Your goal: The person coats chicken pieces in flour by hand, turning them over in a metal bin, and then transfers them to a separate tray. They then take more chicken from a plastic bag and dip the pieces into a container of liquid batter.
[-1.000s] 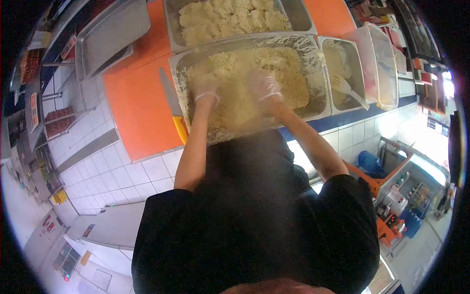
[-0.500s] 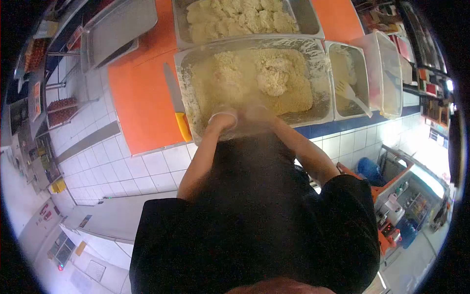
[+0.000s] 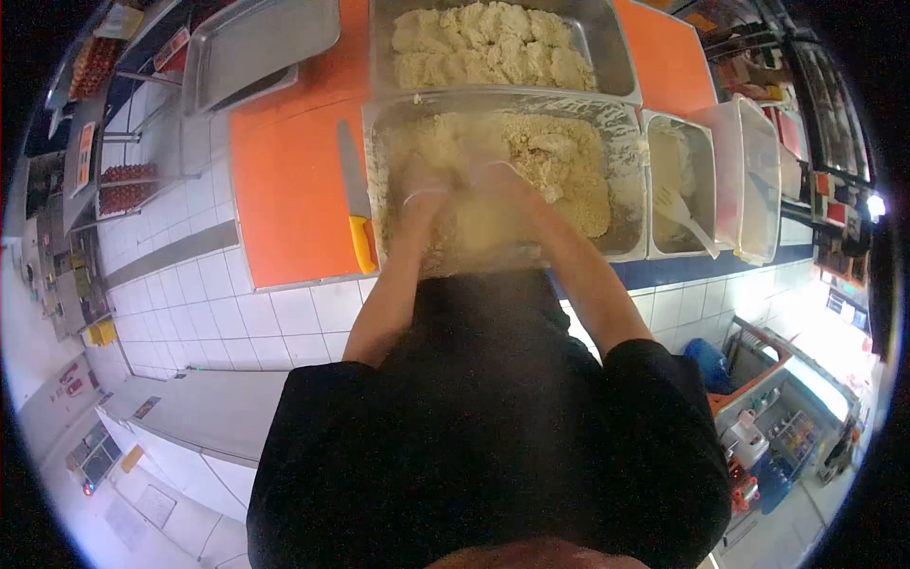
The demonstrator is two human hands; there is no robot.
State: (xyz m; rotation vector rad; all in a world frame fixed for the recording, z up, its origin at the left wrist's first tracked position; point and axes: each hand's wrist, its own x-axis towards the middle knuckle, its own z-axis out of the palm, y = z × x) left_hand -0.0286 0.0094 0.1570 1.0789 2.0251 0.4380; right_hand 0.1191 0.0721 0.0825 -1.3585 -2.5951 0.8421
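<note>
Wide orange counter (image 3: 284,190) across the top, loaded with steel. Front and centre, a big steel pan (image 3: 627,171), heaped with pale crumb mix (image 3: 578,190), walls dusted white. Just behind, touching edge to edge, a second steel pan (image 3: 611,47) piled with coated pieces (image 3: 493,43). Far left, near the counter's corner, a flat tray (image 3: 256,38), set well apart from both pans. Off to the right, a clear plastic tub (image 3: 758,171), then between tub and big pan a narrow steel pan (image 3: 706,152). Left of the big pan, just beside its wall, a knife (image 3: 355,204) lying flat on the orange, yellow handle toward the body. Now into the mix: left hand (image 3: 422,185) and right hand (image 3: 493,180), both gloved, close together, sunk in the crumb at the near end of the big pan. Blurred and half buried, so cannot tell whether fingers spread or clenched. Smallest of all, a white fork (image 3: 687,223) propped in the narrow pan.
</note>
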